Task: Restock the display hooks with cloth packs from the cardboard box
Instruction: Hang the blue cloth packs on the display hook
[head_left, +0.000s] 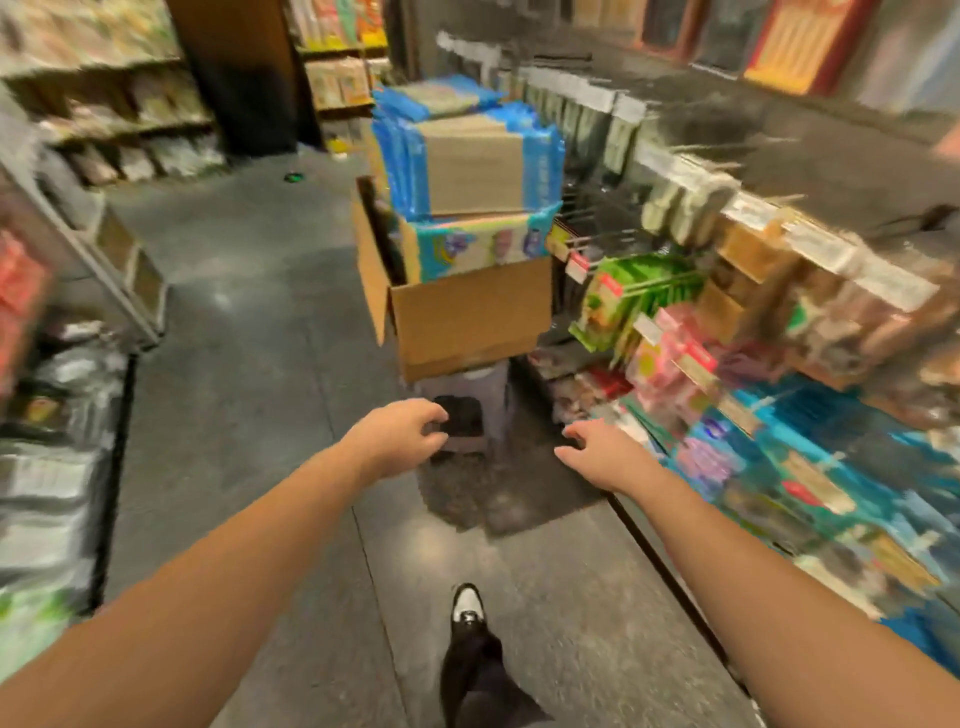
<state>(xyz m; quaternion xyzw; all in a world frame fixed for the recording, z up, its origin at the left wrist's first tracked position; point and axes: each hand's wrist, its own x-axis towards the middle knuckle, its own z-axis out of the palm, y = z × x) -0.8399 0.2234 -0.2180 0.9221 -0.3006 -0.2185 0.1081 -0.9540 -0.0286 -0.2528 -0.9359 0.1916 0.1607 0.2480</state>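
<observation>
Two bare hands reach forward over the dark grey speckled shop floor (249, 364), both holding nothing. The left hand (397, 436) hangs with its fingers loosely curled downward, thumb apart from them; the right hand (597, 454) is spread a little wider, fingers relaxed and pointing toward the left hand. Neither touches anything.

Ahead of them stands the open brown cardboard box (467, 317), its flaps folded outward, resting on a small grey plastic stool (467, 395) in the aisle. The blue-edged plastic cloth packs (467, 156) are piled high in the box and rise well above its rim; the top ones show a beige cloth through the wrapping, and one colourful printed pack lies flat across the box's opening.

Just beside the box, on the right, metal display hooks (597, 228) stick out from the dark wall panel. Some of them are bare, others carry green packs (628, 296), pink packs (670, 353) and pale grey-green items higher up. Farther right the goods are too blurred to identify.

A black-and-white shoe (467, 608) and dark trouser leg show at the bottom of the view. Blurred shelving (104, 114) lines the left side.
</observation>
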